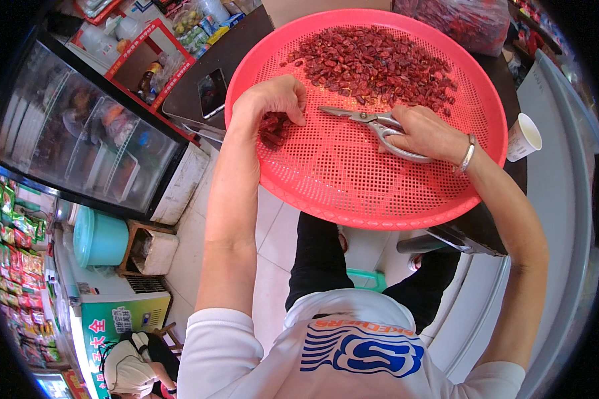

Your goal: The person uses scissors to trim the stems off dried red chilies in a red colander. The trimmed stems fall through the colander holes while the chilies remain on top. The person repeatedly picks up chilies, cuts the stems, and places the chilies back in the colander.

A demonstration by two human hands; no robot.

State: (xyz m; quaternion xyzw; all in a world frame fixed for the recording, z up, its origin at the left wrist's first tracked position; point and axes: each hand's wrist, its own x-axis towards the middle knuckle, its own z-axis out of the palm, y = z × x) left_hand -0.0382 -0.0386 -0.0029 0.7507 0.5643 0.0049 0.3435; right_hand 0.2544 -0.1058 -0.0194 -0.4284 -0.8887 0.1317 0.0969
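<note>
A round, pink-red plastic sieve tray (359,219) lies on a dark table before me. A heap of dried red chili pieces (374,65) covers its far part. My right hand (422,132) holds metal scissors (377,124) by the handles, their blades pointing left and nearly together. Bent at the wrist, my left hand (277,97) is at the tray's left side, its fingers curled down at some dried red chilies (273,130); whether it grips one cannot be seen.
A smartphone (212,93) lies left of the tray, and a paper cup (524,137) stands to its right. A plastic bag of dried chilies (459,22) is behind. A glass-door fridge (85,124) stands left; another person (135,366) is at lower left.
</note>
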